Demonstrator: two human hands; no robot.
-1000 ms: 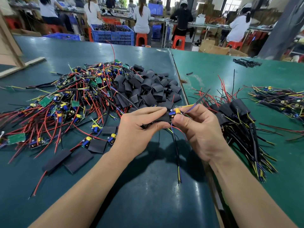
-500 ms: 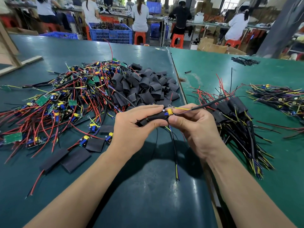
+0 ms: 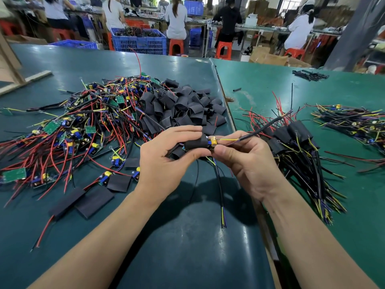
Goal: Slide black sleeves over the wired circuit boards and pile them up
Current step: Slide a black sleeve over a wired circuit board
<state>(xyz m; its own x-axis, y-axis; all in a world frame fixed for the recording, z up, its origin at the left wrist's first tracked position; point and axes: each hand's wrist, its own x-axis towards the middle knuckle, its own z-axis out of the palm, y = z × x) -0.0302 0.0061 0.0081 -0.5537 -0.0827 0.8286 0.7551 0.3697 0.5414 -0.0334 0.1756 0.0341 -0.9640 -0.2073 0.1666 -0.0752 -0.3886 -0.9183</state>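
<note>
Left hand: the left hand (image 3: 164,161) is raised above the dark green mat (image 3: 187,247), fingers curled round a black sleeve (image 3: 195,143), index finger lying along its top and thumb under it.
Right hand: the right hand (image 3: 248,163) meets it from the other side, thumb and fingertips pinching the end of a wired circuit board (image 3: 213,141) where a yellow part sticks out of the sleeve.
Board in hand: most of it is inside the sleeve; a black cable with a yellow lead runs up and right from it, and more leads hang down toward the mat.
Bare boards: a tangled heap of unsleeved boards (image 3: 79,130) with red, black and yellow wires spreads over the left of the mat.
Loose sleeves: a mound of empty sleeves (image 3: 183,109) sits just beyond the hands; a few flat ones (image 3: 93,202) lie nearer, left of the forearm.
Finished pile: sleeved boards (image 3: 291,134) are stacked just right of the right hand, on the lighter green table (image 3: 354,195).
Further right: another bundle of wired parts (image 3: 352,124) lies near the edge.
Background: people sit on red stools at benches, and a blue crate (image 3: 139,41) stands behind the table.
</note>
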